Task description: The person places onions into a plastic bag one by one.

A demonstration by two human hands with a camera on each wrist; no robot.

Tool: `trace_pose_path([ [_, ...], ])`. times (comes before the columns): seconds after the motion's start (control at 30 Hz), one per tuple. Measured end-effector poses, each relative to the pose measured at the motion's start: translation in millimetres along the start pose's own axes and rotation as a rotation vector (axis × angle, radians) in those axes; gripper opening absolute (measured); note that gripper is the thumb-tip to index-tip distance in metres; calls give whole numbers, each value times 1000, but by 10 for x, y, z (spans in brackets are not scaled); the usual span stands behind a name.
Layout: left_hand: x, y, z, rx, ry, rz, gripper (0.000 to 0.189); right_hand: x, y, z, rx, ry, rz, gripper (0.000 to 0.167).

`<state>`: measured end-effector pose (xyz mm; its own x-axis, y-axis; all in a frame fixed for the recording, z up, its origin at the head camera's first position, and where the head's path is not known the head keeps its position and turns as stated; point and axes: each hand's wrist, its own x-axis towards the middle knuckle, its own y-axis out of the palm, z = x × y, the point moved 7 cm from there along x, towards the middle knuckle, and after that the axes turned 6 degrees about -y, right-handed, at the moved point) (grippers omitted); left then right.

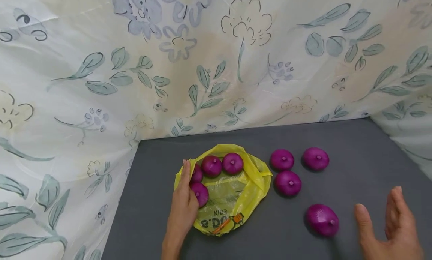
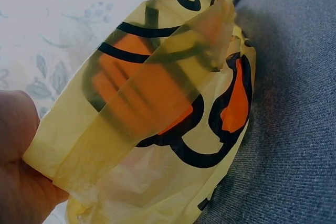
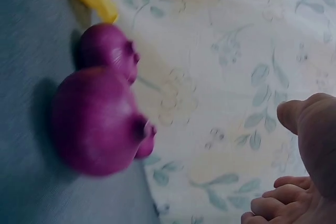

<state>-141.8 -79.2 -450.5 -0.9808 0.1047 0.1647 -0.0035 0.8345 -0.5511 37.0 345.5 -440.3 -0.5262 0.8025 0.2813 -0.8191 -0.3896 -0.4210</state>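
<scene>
A yellow plastic bag (image 1: pixel 260 187) with printed lettering lies open on the dark table. Several red onions (image 1: pixel 212 166) sit inside it, along its left and far sides. My left hand (image 1: pixel 183 205) holds the bag's left rim, its fingers pointing away from me. In the left wrist view, the bag's printed side (image 2: pixel 157 77) hides most of that hand. Right of the bag lie several loose onions, the nearest (image 1: pixel 323 220) just left of my right hand (image 1: pixel 391 226). That right hand holds nothing, its thumb and fingers spread apart; the right wrist view shows the near onion (image 3: pixel 94 124) apart from it.
A dark grey table (image 1: pixel 148 192) bears everything. White floral fabric (image 1: pixel 202 72) hangs along its far side and at the left and right. Two loose onions lie close to the bag's right edge, and another (image 1: pixel 315 158) lies farther back to the right.
</scene>
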Motion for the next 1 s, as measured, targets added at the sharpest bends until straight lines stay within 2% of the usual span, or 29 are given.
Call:
trace_pose_path([
  [0.2,21,-75,16,30,35,-23,81,-240,-107,-175,81,-28,-103,72],
  [0.4,58,-108,22,6,40,-4,78,-428,15,-311,66,-31,-102,75],
  [0.53,61,-107,36,-20,23,20,78,-438,210,-436,26,91,20,85],
  [0.63,45,-109,40,-24,23,24,80,-440,373,-532,-43,198,195,96],
  [0.73,27,-112,53,-20,31,17,82,-465,516,-584,-143,239,360,109],
  [0.8,14,-117,64,-17,34,14,82,-491,595,-588,-195,229,437,116],
  [0.9,-3,-124,73,-20,29,17,83,-528,658,-565,-245,185,461,120],
  [1.0,-11,-125,75,-17,25,27,83,-552,666,-520,-254,132,421,115],
])
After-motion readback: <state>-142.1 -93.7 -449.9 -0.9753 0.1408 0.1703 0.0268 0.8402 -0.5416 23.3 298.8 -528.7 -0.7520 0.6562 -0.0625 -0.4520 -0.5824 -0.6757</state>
